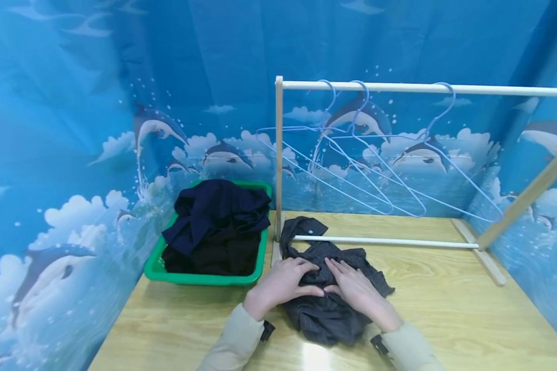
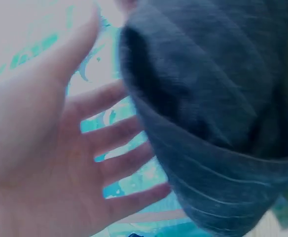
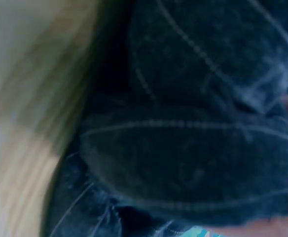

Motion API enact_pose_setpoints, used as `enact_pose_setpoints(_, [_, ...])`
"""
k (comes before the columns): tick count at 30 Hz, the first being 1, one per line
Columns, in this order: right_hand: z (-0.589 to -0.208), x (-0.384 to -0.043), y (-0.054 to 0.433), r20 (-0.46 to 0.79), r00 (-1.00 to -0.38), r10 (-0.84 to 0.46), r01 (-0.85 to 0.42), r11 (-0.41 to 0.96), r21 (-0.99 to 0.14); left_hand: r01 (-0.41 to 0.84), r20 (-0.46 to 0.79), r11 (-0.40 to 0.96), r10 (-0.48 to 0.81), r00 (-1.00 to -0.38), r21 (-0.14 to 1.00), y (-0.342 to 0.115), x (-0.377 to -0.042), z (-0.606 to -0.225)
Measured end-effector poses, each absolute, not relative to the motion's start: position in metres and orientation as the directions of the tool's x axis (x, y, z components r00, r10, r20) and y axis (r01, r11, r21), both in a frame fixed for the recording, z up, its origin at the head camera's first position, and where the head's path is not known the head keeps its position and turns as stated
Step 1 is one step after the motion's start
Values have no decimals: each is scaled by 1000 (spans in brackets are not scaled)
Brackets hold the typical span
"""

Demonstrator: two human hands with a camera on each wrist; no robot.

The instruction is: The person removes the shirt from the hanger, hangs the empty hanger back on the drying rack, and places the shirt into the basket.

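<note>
A crumpled dark grey garment [image 1: 329, 319] with thin pale stripes lies on the wooden table, its upper end reaching past the rack's lower bar. My left hand [image 1: 283, 281] touches it from the left; in the left wrist view the fingers [image 2: 124, 163] are spread and nearly straight against the cloth. From the other side my right hand [image 1: 356, 291] rests on the same garment with extended fingers. Only a little of that hand shows at the edge of the right wrist view, beside a stitched fold of the garment [image 3: 183, 163].
To the left stands a green basket [image 1: 199, 279] holding dark clothes [image 1: 213, 216]. A rack with a white top rail [image 1: 399, 87] and wooden side posts stands behind the hands. On the rail hang three light-blue hangers [image 1: 376, 154]. A dolphin-print curtain [image 1: 213, 62] surrounds the table [image 1: 445, 319].
</note>
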State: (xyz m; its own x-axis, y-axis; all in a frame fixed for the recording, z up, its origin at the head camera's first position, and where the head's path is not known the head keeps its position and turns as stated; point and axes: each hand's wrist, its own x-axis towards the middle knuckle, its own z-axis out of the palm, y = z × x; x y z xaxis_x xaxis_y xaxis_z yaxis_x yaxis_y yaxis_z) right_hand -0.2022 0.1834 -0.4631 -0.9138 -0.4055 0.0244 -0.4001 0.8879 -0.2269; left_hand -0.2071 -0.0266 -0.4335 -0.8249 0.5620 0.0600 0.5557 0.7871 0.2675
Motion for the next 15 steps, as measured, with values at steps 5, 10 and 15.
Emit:
enact_pose_setpoints(5, [-461, -206, 179, -5, -924, -383, -372, 899, -231, 444, 257, 850, 379, -889, 283, -20, -219, -434])
enact_pose_setpoints(10, [-460, -206, 178, -22, -927, -373, -357, 902, -244, 187, 290, 940, 102, -952, 284, -11, -236, -451])
enact_pose_setpoints(15, [-459, -205, 179, -13, -929, -369, -354, 900, -254, 111, 313, 953, 18, -950, 282, -7, -247, -467])
